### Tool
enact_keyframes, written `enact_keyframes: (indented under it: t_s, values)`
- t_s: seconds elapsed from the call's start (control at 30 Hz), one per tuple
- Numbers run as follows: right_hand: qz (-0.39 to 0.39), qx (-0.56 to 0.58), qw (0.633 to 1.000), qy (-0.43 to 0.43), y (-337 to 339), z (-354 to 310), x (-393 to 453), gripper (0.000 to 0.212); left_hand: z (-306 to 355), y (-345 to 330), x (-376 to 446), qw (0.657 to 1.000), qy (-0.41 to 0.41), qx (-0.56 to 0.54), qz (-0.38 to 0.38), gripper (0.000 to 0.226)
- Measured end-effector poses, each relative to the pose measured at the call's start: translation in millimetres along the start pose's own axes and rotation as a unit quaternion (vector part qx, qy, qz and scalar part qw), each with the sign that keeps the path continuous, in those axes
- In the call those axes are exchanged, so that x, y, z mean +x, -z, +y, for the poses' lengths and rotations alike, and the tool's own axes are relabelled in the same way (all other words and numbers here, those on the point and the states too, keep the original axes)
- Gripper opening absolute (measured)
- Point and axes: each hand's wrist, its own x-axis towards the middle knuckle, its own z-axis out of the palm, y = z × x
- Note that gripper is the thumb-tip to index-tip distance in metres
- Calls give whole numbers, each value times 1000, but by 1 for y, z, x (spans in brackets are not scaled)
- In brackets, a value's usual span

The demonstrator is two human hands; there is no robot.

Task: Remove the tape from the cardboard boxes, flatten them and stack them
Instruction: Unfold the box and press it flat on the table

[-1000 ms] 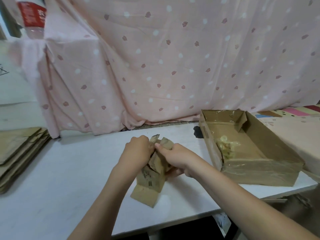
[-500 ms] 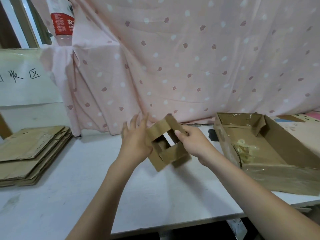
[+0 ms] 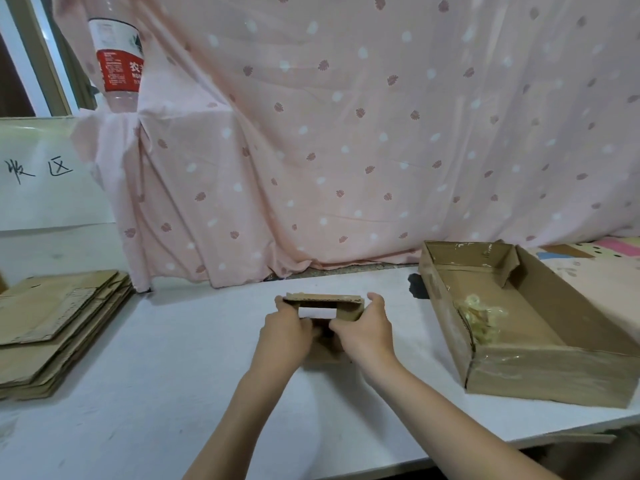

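A small brown cardboard box (image 3: 325, 300), opened into a hollow sleeve, is held level above the white table (image 3: 166, 375) near its middle. My left hand (image 3: 285, 332) grips its left end and my right hand (image 3: 363, 329) grips its right end, fingers curled round the edges. Through the sleeve's opening the table shows. The lower part of the box is hidden behind both hands. A stack of flattened cardboard (image 3: 52, 323) lies at the table's left edge.
A large open cardboard tray box (image 3: 540, 368) with crumpled clear tape (image 3: 481, 317) inside stands at the right. A pink dotted curtain (image 3: 346, 133) hangs behind the table. A plastic bottle (image 3: 117, 60) sits upper left above a white sign.
The small box went from tilted and held by my right hand alone to level, gripped by both hands at its ends. The view also swung left and up.
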Motion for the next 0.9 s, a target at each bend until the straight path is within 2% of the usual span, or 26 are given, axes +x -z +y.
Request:
enact_keyframes:
  t_s: [0.07,0.13,0.17,0.27,0.33,0.4,0.43,0.47,0.53,0.6,0.67,0.7,0.77,0.83,0.9]
  values:
    - [-4,32,999,-17,1,-1,2,43,-4,6,2,999,9,-28,-16,21]
    - [-11,60,998,-21,4,-2,7,14,-8,12,0,997,19,-60,-32,25]
    - [-18,74,997,-24,7,-5,8,6,-9,15,-1,995,26,-84,-40,26]
    - [-39,94,994,-34,15,-5,16,21,-14,20,0,981,68,-172,-60,28]
    - [-62,158,984,-60,22,-1,20,21,-16,24,1,945,113,-296,-84,41]
    - [-94,273,951,-110,32,2,24,21,-20,27,2,895,142,-410,-106,50]
    - [-102,313,935,-133,37,4,27,23,-22,27,3,881,160,-431,-114,55]
    - [-102,325,927,-157,41,8,30,33,-24,27,4,873,174,-439,-119,58]
    - [-107,278,935,-193,42,15,35,45,-25,23,3,873,181,-430,-142,57]
    - [-121,199,951,-205,37,22,32,30,-24,18,-1,882,180,-402,-170,52]
    - [-130,171,959,-186,34,25,31,15,-25,14,-5,904,156,-359,-175,40]
    - [-135,171,962,-167,35,24,29,14,-23,13,-6,913,139,-348,-160,33]
    - [-148,163,969,-113,40,20,30,24,-24,16,-4,909,112,-383,-121,27]
    - [-132,148,979,-54,46,12,31,42,-22,24,-4,888,86,-442,-93,40]
    - [-92,184,978,-22,48,4,34,53,-22,31,-5,871,69,-480,-73,50]
